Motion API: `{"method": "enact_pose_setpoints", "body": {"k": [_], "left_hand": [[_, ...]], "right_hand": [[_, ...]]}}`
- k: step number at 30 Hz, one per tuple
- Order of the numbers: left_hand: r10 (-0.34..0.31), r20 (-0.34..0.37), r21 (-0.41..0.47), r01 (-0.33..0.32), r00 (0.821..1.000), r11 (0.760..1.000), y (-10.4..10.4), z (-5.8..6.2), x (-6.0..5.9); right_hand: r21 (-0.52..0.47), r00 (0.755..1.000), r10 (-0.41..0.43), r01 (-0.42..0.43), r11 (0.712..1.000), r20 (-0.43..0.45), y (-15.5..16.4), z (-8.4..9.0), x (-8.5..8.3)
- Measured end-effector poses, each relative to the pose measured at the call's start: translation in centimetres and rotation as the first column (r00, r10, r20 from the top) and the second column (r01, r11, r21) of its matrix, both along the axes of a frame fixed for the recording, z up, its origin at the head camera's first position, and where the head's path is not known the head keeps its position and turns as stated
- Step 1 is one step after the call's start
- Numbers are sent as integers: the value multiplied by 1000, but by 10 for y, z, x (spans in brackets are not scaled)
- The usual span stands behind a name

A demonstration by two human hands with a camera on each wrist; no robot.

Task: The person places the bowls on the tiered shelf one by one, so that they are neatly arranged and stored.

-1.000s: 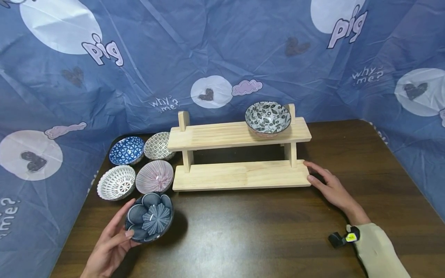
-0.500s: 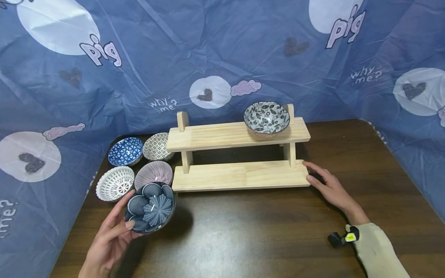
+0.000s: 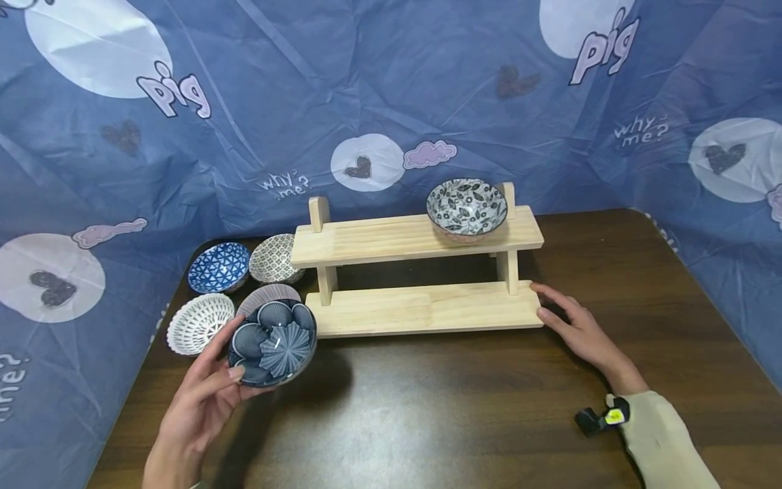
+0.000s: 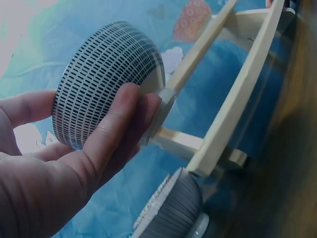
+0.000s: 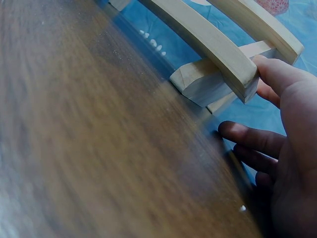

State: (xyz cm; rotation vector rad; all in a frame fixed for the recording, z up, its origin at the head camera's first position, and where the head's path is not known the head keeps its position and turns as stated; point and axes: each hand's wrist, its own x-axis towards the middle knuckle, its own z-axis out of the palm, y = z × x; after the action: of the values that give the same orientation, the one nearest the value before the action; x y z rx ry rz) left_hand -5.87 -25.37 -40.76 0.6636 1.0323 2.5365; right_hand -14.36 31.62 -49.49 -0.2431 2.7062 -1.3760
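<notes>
Left of the wooden rack [image 3: 417, 272], my left hand [image 3: 201, 401] grips the dark flower bowl [image 3: 273, 343].
I keep it level; my right hand [image 3: 580, 333], fingers relaxed, braces the rack's lower shelf.

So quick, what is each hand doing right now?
Left hand: holds the dark blue flower bowl, lifted off the table.
Right hand: open, fingers straight against the end of the wooden shelf, holding nothing.

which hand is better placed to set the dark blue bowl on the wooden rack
Left. The left hand already holds the dark blue bowl near the rack, while the right hand rests at the rack's right end, likely steadying it.
</notes>
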Motion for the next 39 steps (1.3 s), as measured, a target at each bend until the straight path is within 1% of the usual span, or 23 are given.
{"method": "enact_pose_setpoints", "body": {"k": [8, 14, 19, 23, 26, 31, 39], "left_hand": [[-6, -5, 17, 6, 1000, 1000, 8, 12, -10], [15, 12, -14, -15, 1000, 1000, 14, 23, -16], [23, 19, -17, -22, 1000, 1000, 19, 29, -21], [54, 30, -29, -53, 998, 998, 23, 35, -24], [84, 37, -57, -82, 996, 995, 26, 41, -28], [114, 57, -77, -109, 992, 991, 33, 48, -33], [181, 109, -114, -169, 977, 979, 46, 56, -44]], "right_hand": [[8, 1000, -1, 1, 1000, 2, 0, 0, -1], [8, 1000, 0, 0, 1000, 5, 0, 0, -1], [9, 1000, -2, 2, 1000, -6, 0, 0, -1], [10, 1000, -3, 3, 1000, -2, 0, 0, 0], [8, 1000, -5, 5, 1000, 5, 0, 0, 0], [7, 1000, -5, 5, 1000, -2, 0, 0, 0], [-6, 1000, -2, 2, 1000, -11, 0, -1, 0]]}}
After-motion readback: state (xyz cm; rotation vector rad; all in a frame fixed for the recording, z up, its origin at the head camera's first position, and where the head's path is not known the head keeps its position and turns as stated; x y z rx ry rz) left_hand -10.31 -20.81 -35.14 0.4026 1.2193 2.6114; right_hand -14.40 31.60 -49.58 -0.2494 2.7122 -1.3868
